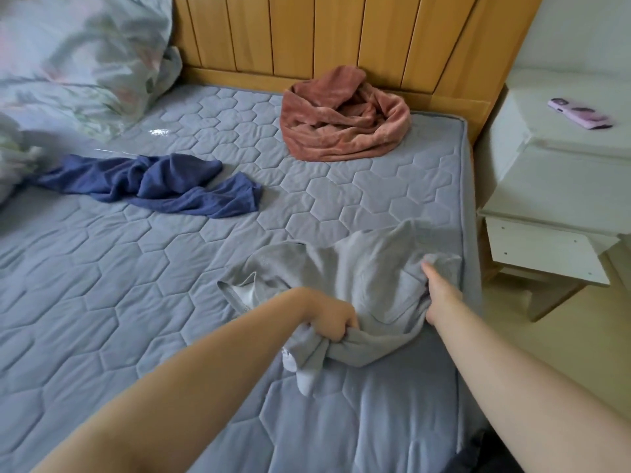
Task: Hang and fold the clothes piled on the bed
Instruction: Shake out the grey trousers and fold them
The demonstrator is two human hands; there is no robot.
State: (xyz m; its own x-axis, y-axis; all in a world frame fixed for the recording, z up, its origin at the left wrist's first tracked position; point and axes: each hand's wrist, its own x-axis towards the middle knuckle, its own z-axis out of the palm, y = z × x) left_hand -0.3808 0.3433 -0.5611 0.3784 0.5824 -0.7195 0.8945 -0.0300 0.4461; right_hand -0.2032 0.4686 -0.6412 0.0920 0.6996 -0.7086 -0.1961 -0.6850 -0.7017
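Both hands are on the grey garment (358, 278) at the near right corner of the bed (102, 302): the left hand (329, 319) bunches a fistful of its near edge, while the right hand (440, 295) pinches the fabric at about three o'clock of the spread, probably so the cloth can be pulled taut and laid flat for folding. Waiting their turn, the blue garment (153, 186) lies crumpled at ten o'clock from the hands and the pink garment (345, 117) sits heaped at twelve against the headboard (324, 32).
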